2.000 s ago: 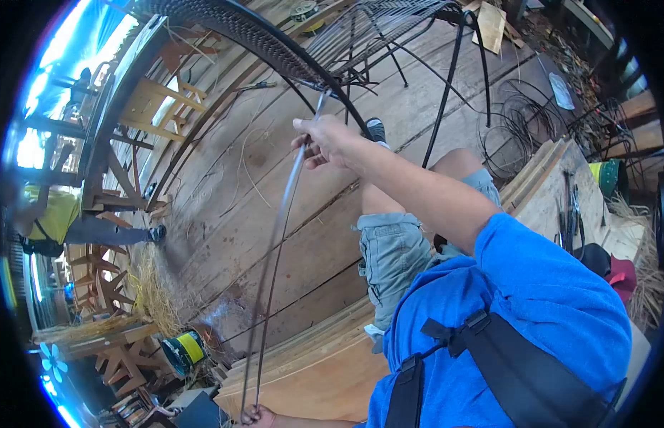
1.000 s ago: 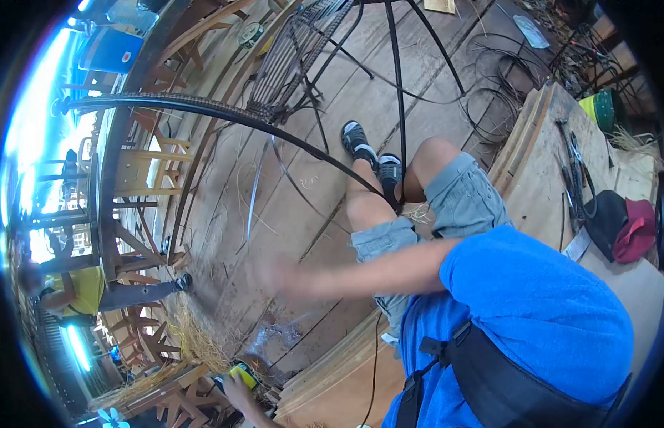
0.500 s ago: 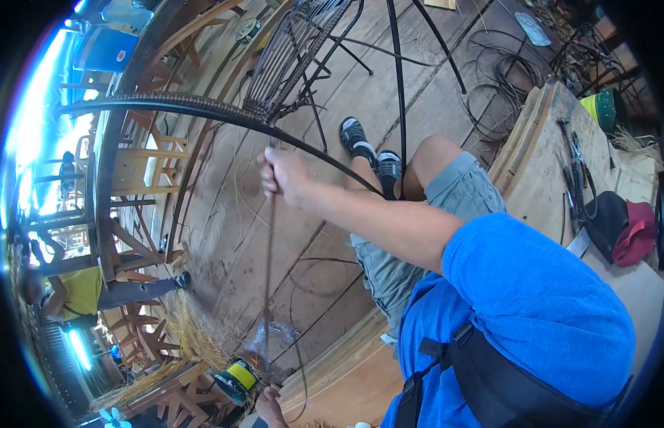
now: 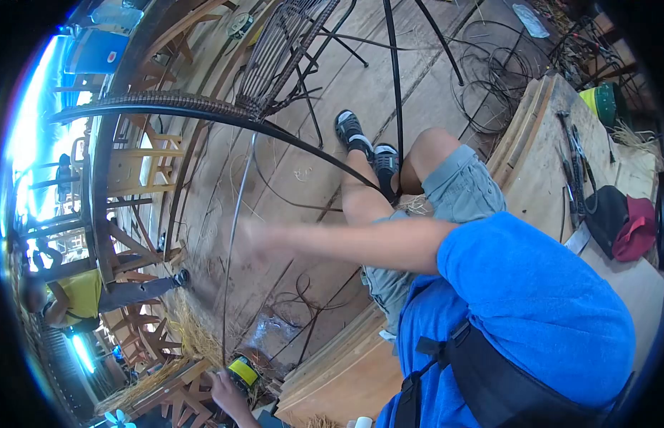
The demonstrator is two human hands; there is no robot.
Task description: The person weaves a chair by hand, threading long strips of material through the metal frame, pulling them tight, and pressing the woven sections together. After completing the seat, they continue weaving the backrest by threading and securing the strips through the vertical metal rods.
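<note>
A dark weaving strand (image 4: 232,235) runs nearly straight from the woven black chair frame (image 4: 175,107) down to my left hand (image 4: 227,394) at the bottom edge. That hand is closed at the strand's lower end, beside a yellow-and-green can (image 4: 242,371). My right hand (image 4: 255,239) is stretched out across my knees, right next to the strand. It is motion-blurred, so its grip does not show. More slack strand lies looped on the plank floor (image 4: 303,285) below my arm.
A person in a yellow shirt (image 4: 71,292) crouches at the far left among wooden chair frames (image 4: 135,171). Strand coils (image 4: 489,85) lie on the floor at top right. Tools (image 4: 571,178), a black and red cap (image 4: 621,225) and a green container (image 4: 604,100) sit on the wooden platform.
My right hand has dropped from up by the chair frame to lower on the strand. The strand now hangs straighter, and my left hand has shifted left to beside the can.
</note>
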